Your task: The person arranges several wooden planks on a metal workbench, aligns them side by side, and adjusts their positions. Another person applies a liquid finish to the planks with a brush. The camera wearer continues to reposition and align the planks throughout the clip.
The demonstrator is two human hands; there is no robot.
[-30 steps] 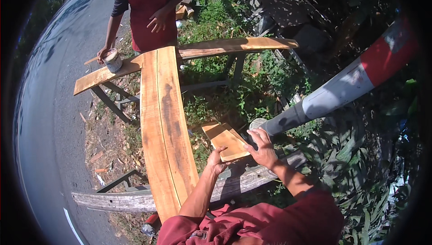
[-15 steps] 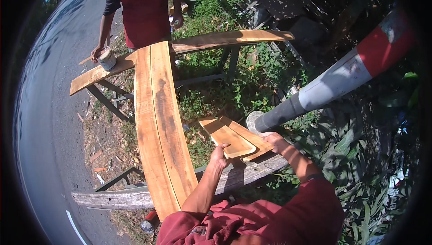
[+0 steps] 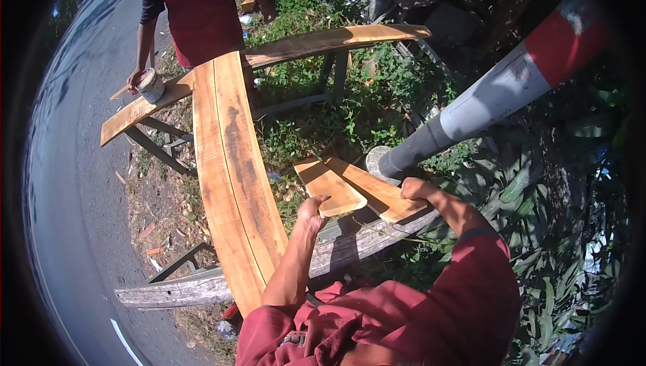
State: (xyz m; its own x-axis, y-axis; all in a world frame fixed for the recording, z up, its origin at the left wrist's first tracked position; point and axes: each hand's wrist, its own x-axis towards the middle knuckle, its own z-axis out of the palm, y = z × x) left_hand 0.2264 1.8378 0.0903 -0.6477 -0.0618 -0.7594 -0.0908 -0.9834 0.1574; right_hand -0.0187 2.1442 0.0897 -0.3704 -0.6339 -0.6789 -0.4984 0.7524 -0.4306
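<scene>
My left hand (image 3: 311, 210) grips the near left edge of a short wooden board (image 3: 331, 190), its thumb on the top face and the other fingers hidden below. With my right hand (image 3: 416, 190) I hold a second short board (image 3: 385, 194) by its right edge, fingers curled round it. The two boards fan apart toward me and come close together at their far ends. Both are held above a weathered grey beam (image 3: 350, 251). To their left, two long planks (image 3: 232, 164) lie side by side across the beam and a far board.
Across the far trestle lies a board (image 3: 316, 44). A person in a red top (image 3: 202, 9) stands behind it, one hand on a pot (image 3: 150, 86). A red, white and black post (image 3: 464, 120) leans at the right. Road (image 3: 67, 184) runs along the left; plants crowd the right.
The two short boards have spread apart. My right hand has swung its board away to the right, and my left hand has shifted a little left with the other.
</scene>
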